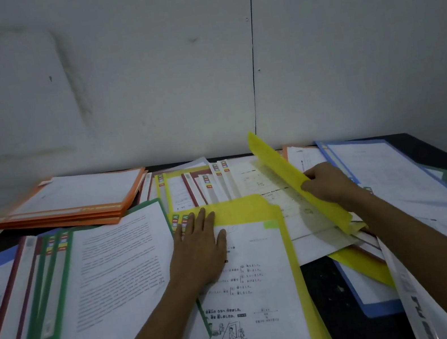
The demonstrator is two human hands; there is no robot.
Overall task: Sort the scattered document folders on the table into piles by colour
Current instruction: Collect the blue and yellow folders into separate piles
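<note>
Yellow folder (296, 180) is on the right side of the table (337, 313), tipped up on its edge, and the right hand (329, 183) grips it with curled fingers. The left hand (201, 251) lies flat, fingers straight, on another yellow folder (241, 211) in the middle. An orange pile (74, 213) sits far left, green folders (45, 335) near left, blue folders (381, 310) on the right. I think the lifted folder could flop open, because it is thin and bendy. Then its pages may slip out and mix with the loose sheets (311, 231) below.
</note>
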